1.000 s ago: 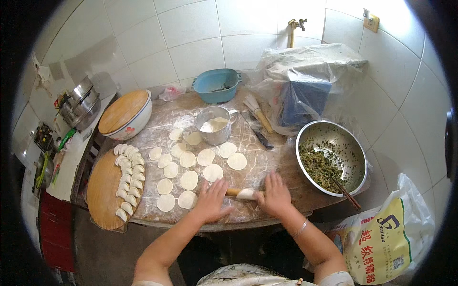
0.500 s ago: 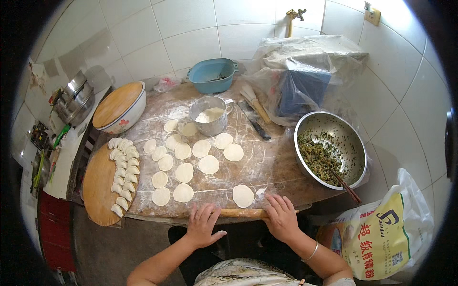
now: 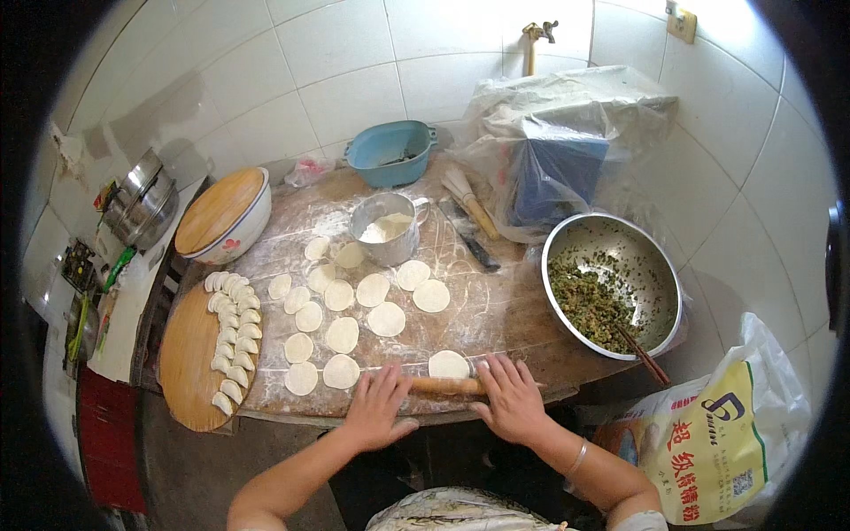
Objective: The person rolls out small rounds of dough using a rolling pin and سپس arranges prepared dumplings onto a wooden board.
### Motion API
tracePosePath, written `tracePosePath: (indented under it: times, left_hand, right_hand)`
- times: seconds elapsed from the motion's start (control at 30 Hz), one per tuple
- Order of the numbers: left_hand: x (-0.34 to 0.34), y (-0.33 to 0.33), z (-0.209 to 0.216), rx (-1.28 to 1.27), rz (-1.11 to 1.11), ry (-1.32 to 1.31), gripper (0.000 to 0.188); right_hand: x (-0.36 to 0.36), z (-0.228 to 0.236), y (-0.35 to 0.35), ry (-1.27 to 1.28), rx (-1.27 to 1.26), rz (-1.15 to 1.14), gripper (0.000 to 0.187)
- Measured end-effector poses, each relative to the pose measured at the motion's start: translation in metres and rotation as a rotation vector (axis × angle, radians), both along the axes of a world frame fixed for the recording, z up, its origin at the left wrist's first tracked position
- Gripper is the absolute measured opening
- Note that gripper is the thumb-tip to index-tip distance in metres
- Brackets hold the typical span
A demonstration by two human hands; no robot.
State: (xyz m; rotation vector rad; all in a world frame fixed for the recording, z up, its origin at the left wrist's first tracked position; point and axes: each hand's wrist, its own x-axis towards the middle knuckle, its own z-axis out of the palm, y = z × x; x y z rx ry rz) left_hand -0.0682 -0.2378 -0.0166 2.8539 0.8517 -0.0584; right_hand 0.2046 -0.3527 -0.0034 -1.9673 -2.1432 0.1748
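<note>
A wooden rolling pin (image 3: 445,386) lies along the table's near edge. My left hand (image 3: 381,405) rests palm-down on its left end, fingers stretched forward over it. My right hand (image 3: 511,396) presses its right end the same way, with fingers extended; a bracelet circles that wrist. A round dough wrapper (image 3: 448,364) lies between my hands, its near edge against or beneath the pin. Several more thin dough rounds (image 3: 342,334) are spread over the floury table (image 3: 482,323) to the left and farther back.
Folded dumplings (image 3: 232,354) line a wooden board (image 3: 188,363) at left, near a lidded bowl (image 3: 250,226). A flour cup (image 3: 386,237), knife (image 3: 474,241), brush (image 3: 474,208) and blue basin (image 3: 390,150) stand behind. Right are a steel filling bowl (image 3: 651,257) with chopsticks (image 3: 645,356) and a flour bag (image 3: 708,442).
Both hands and the rolling pin have moved slightly forward, up to the near edge of the wrapper. My right hand has shifted a little to the left. The view has tilted slightly.
</note>
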Motion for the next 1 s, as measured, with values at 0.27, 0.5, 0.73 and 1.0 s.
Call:
tracePosePath:
  times: [0.27,0.5,0.73,1.0]
  left_hand:
    - [-0.019,-0.032,-0.005,-0.013,-0.045,-0.094,0.082]
    - [0.014,-0.008,0.000,0.048,0.079,-0.110,0.083]
    - [0.085,0.088,-0.002,0.117,0.239,-0.354,0.073]
    - [0.076,0.038,-0.036,0.023,-0.022,-0.418,0.064]
  right_hand:
    - [0.016,-0.017,-0.019,-0.018,0.106,0.038,0.037]
    - [0.009,-0.005,0.001,0.106,0.162,0.019,0.035]
    - [0.028,-0.037,0.088,0.360,0.241,-0.278,0.048]
    - [0.035,-0.062,0.071,0.237,0.406,-0.232,0.032]
